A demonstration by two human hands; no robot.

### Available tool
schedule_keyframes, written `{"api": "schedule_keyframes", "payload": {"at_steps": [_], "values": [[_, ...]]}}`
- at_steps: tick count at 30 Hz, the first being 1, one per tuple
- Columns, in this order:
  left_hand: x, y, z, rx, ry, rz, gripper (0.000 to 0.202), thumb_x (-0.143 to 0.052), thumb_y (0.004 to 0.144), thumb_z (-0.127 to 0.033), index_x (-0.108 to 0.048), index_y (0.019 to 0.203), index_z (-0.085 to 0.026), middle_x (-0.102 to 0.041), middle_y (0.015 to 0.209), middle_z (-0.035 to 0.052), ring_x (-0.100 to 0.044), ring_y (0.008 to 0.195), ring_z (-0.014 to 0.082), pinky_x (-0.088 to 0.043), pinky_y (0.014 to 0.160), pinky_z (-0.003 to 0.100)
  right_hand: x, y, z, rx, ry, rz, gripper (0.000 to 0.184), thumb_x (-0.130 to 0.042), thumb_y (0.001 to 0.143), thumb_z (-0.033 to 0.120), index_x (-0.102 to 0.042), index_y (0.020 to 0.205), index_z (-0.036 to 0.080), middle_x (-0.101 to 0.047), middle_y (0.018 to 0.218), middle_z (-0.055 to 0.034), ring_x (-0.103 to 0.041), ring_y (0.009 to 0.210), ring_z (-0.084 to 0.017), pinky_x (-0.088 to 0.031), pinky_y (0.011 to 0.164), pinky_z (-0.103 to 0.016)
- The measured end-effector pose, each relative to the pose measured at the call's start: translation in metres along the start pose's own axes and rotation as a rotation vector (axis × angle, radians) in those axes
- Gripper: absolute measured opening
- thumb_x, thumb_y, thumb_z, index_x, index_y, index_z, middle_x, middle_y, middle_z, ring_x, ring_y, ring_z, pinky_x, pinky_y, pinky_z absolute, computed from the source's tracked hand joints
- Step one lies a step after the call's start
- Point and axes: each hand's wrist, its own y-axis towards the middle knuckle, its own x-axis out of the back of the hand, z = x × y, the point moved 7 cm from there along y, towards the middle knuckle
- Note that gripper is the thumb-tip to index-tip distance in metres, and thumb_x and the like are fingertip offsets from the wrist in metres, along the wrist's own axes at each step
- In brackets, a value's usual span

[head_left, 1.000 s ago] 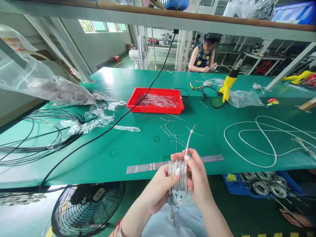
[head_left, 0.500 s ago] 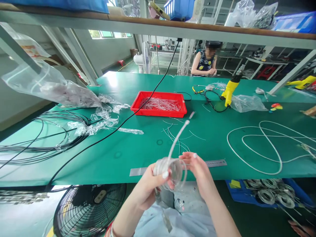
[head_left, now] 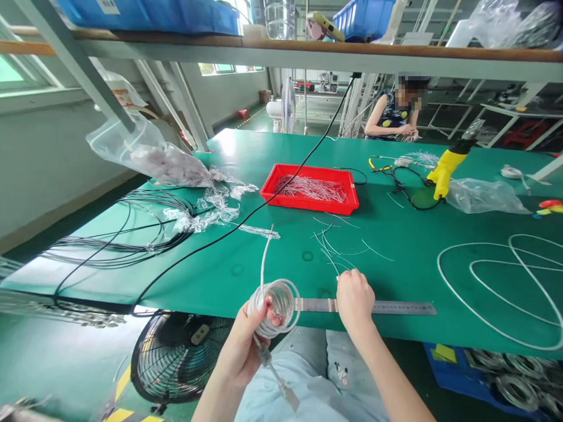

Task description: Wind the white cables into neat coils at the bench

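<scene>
My left hand (head_left: 246, 346) clamps the coil (head_left: 273, 302) at the table (head_left: 211, 272) edge, free end standing loose. My right hand (head_left: 354, 299) lies curled on the ruler (head_left: 396, 307), and I cannot tell whether its fingers pinch one of the wires (head_left: 328, 243). Held one-handed, the turns may spring apart and unwind.

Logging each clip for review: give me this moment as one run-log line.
left hand: grips coiled cable | right hand: over steel ruler, near loose wire strands | red tray: behind strands

Bare table (head_left: 290, 264) ahead, black cable (head_left: 229, 227) left, loose wires (head_left: 328, 243) right, ruler (head_left: 387, 307) near edge
</scene>
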Motion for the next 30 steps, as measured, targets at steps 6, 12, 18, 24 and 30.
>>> {"api": "schedule_keyframes", "payload": {"at_steps": [6,12,18,24,30], "values": [[0.000,-0.003,0.001,0.002,0.007,0.006,0.033,-0.085,0.058,-0.033,-0.063,0.073,-0.015,-0.060,0.051,-0.0035,-0.055,0.050,0.0058,-0.051,0.057,0.015,-0.007,-0.002,0.002,-0.012,-0.085,-0.071,0.035,-0.024,0.085,0.004,-0.059,0.089,0.002,-0.063,0.091,-0.0224,-0.064,0.086,-0.032,-0.045,0.064,-0.038],[-0.002,-0.005,0.002,-0.009,0.019,-0.052,0.035,-0.085,0.057,-0.034,-0.062,0.073,-0.014,-0.059,0.052,-0.0038,-0.053,0.050,0.0052,-0.050,0.056,0.015,-0.004,0.002,-0.008,0.036,-0.040,-0.043,0.038,-0.020,0.093,0.018,-0.056,0.096,0.007,-0.062,0.092,-0.0176,-0.064,0.086,-0.030,-0.046,0.067,-0.038],[-0.001,-0.003,0.006,-0.006,0.039,-0.054,0.035,-0.084,0.058,-0.035,-0.062,0.076,-0.014,-0.058,0.053,-0.0035,-0.053,0.051,0.0054,-0.048,0.056,0.015,-0.008,0.006,0.001,0.060,0.067,0.023,0.031,-0.034,0.093,0.029,-0.059,0.097,0.011,-0.061,0.100,-0.0161,-0.060,0.094,-0.030,-0.047,0.072,-0.038],[0.000,-0.004,0.007,0.016,0.082,-0.035,0.037,-0.084,0.058,-0.037,-0.061,0.077,-0.014,-0.058,0.054,-0.0028,-0.053,0.052,0.0060,-0.046,0.057,0.016,-0.007,0.003,0.008,0.042,0.152,0.043,0.041,-0.019,0.094,0.025,-0.056,0.099,0.007,-0.059,0.102,-0.0228,-0.056,0.099,-0.033,-0.044,0.076,-0.045],[-0.012,-0.008,-0.002,-0.032,0.301,0.009,0.028,-0.077,0.067,-0.036,-0.060,0.070,-0.014,-0.063,0.054,-0.0003,-0.053,0.056,0.0081,-0.042,0.058,0.017,0.040,-0.040,0.006,0.131,1.019,0.600,0.022,-0.051,0.086,0.047,-0.043,0.090,0.027,-0.054,0.076,0.0049,-0.049,0.071,-0.012,-0.042,0.068,-0.028]]}}
